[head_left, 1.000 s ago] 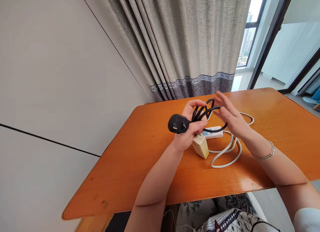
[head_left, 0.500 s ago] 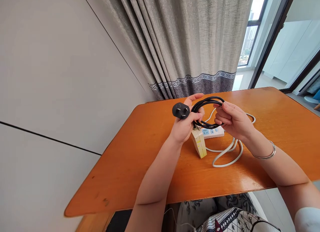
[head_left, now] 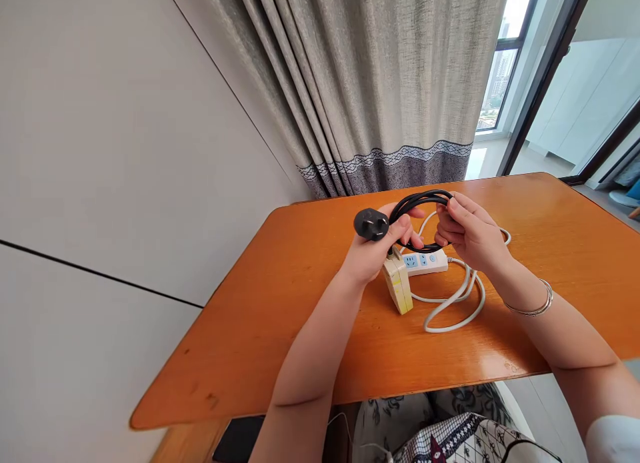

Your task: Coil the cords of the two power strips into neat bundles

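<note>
A black power cord is wound in loops and held in the air between both hands. My left hand is closed round the left side of the loops, and the cord's black plug sticks out beside it, prongs facing me. My right hand pinches the right side of the loops between thumb and curled fingers. Below my left hand a cream-yellow power adapter stands on the table; the cord's lower end appears to run down to it. Behind it lies a white power strip.
The strip's white cable lies in loops on the orange wooden table. A grey curtain hangs behind the table, with a white panelled wall to the left. A dark flat object sits below the table's front edge.
My left hand has moved slightly right with the plug, and its raised fingers have folded in round the loops. My right hand has shifted slightly up and right, still gripping the cord.
</note>
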A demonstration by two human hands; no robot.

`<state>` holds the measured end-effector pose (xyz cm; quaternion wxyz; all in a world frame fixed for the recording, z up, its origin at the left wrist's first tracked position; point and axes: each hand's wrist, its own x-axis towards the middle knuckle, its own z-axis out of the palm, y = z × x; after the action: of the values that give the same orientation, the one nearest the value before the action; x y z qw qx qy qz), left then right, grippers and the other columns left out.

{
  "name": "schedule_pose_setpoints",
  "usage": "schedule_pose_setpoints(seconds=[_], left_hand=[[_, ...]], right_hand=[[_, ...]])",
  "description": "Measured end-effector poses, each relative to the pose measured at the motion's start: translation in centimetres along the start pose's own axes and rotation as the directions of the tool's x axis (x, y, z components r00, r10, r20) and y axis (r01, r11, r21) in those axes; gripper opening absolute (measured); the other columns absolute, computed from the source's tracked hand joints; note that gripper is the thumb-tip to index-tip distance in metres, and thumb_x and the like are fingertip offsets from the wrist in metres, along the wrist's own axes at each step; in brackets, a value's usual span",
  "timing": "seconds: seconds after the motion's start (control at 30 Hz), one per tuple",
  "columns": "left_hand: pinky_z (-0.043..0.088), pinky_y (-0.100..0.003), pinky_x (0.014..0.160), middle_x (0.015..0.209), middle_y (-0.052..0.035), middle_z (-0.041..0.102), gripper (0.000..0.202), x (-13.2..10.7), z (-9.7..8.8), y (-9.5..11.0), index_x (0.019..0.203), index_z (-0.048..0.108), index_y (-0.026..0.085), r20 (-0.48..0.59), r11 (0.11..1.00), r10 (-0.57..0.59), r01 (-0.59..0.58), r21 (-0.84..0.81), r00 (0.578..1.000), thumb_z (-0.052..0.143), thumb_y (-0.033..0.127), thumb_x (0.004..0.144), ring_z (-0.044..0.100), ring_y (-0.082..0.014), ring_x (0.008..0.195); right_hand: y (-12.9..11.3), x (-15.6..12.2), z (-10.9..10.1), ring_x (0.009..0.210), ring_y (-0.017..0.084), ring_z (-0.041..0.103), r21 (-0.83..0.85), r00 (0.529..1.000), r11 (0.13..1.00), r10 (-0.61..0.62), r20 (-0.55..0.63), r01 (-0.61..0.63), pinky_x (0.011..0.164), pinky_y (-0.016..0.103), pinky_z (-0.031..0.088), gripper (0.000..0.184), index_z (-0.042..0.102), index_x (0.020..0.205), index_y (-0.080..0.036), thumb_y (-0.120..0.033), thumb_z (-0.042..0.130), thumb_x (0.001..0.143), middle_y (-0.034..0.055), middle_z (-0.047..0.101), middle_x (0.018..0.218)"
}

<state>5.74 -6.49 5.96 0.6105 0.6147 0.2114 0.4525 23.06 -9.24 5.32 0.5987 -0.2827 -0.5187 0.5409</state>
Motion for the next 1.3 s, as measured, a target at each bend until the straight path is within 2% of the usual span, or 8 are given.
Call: schedule_pose_setpoints(seconds=[0.13, 0.23, 0.4, 0.63, 0.83, 0.93, 1.03, 1.3], left_hand=[[0.056, -0.030, 0.066, 0.054, 0.0071, 0.041, 0.051, -0.1, 0.2, 0.1, 0.066, 0.051, 0.019, -0.025, 1.000, 0.004, -0.003, 0.001, 1.000, 0.076, 0.064, 0.071, 0.057, -0.0113, 0.054], [0.056, -0.029, 0.064, 0.053, 0.0081, 0.037, 0.055, 0.0, 0.7, 0.1, 0.061, 0.044, 0.020, -0.073, 0.998, 0.006, -0.011, -0.061, 0.997, 0.078, 0.062, 0.071, 0.048, -0.0081, 0.049], [0.056, -0.026, 0.065, 0.052, 0.0081, 0.033, 0.051, 0.2, 0.9, 0.9, 0.061, 0.040, 0.020, -0.317, 0.986, 0.030, -0.080, -0.145, 0.948, 0.071, 0.054, 0.083, 0.042, -0.0070, 0.047], [0.053, -0.024, 0.068, 0.053, 0.0074, 0.031, 0.051, 0.1, 0.5, 2.7, 0.060, 0.037, 0.020, -0.557, 0.941, 0.100, -0.260, -0.217, 0.825, 0.067, 0.049, 0.089, 0.041, -0.0075, 0.049], [0.053, -0.026, 0.075, 0.055, 0.0071, 0.033, 0.050, 0.4, 1.0, 2.2, 0.060, 0.038, 0.020, -0.601, 0.915, 0.093, -0.306, -0.263, 0.794, 0.068, 0.048, 0.088, 0.043, -0.0076, 0.051], [0.052, -0.026, 0.077, 0.055, 0.0070, 0.034, 0.049, 0.4, 1.1, 2.0, 0.061, 0.038, 0.020, -0.618, 0.901, 0.101, -0.336, -0.276, 0.779, 0.068, 0.048, 0.089, 0.044, -0.0077, 0.053], [0.052, -0.026, 0.079, 0.056, 0.0071, 0.034, 0.049, 0.5, 0.7, 2.0, 0.062, 0.038, 0.020, -0.632, 0.891, 0.132, -0.370, -0.261, 0.763, 0.068, 0.046, 0.089, 0.045, -0.0076, 0.054], [0.053, -0.025, 0.079, 0.057, 0.0073, 0.035, 0.049, 1.4, -1.7, 2.1, 0.064, 0.038, 0.021, -0.707, 0.909, 0.215, -0.403, -0.108, 0.674, 0.067, 0.051, 0.088, 0.046, -0.0077, 0.056]], right_hand=[[0.2, 0.0, 0.0, 0.045, 0.005, 0.023, -0.020, 0.999, 1.000, -0.015, 0.030, 0.016, 0.055, 0.025, 0.046, 0.039, 0.058, 0.085, -0.021, -0.058, 0.071, 0.081, -0.0119, 0.026, 0.055], [1.0, 0.3, -0.4, 0.052, 0.008, 0.044, -0.052, 0.997, 0.997, -0.053, 0.047, 0.055, 0.064, 0.028, 0.052, 0.040, 0.059, 0.091, -0.023, -0.060, 0.071, 0.081, -0.0078, 0.044, 0.063], [3.1, 1.2, -1.5, 0.102, 0.021, 0.065, -0.153, 0.997, 0.987, -0.041, 0.066, 0.051, 0.085, 0.037, 0.056, 0.072, 0.051, 0.130, -0.029, -0.083, 0.042, 0.084, 0.0071, 0.065, 0.116], [4.2, 0.1, -0.7, 0.127, 0.025, 0.057, -0.370, 0.874, 0.929, 0.190, 0.448, -0.012, 0.110, 0.046, 0.042, 0.073, 0.041, 0.144, -0.018, -0.071, 0.043, 0.093, 0.0163, 0.058, 0.137], [4.0, -1.3, 1.0, 0.110, 0.031, 0.063, -0.744, 0.823, 0.648, 0.326, 0.465, 0.163, 0.093, 0.044, 0.049, 0.101, 0.031, 0.150, -0.017, -0.063, 0.077, 0.072, 0.0156, 0.065, 0.124], [4.1, -1.5, 1.6, 0.093, 0.030, 0.066, -0.866, 0.845, 0.468, 0.378, 0.379, 0.179, 0.080, 0.039, 0.049, 0.084, 0.039, 0.143, -0.017, -0.053, 0.076, 0.076, 0.0138, 0.069, 0.109], [3.8, -1.3, 2.0, 0.083, 0.026, 0.065, -0.913, 0.865, 0.391, 0.410, 0.288, 0.119, 0.072, 0.033, 0.046, 0.062, 0.043, 0.135, -0.017, -0.039, 0.066, 0.082, 0.0115, 0.070, 0.102], [2.4, -0.5, 0.5, 0.084, 0.025, 0.066, -0.951, 0.932, 0.269, 0.280, 0.230, 0.154, 0.069, 0.031, 0.043, 0.056, 0.050, 0.127, -0.018, -0.024, 0.063, 0.073, 0.0094, 0.071, 0.102]])
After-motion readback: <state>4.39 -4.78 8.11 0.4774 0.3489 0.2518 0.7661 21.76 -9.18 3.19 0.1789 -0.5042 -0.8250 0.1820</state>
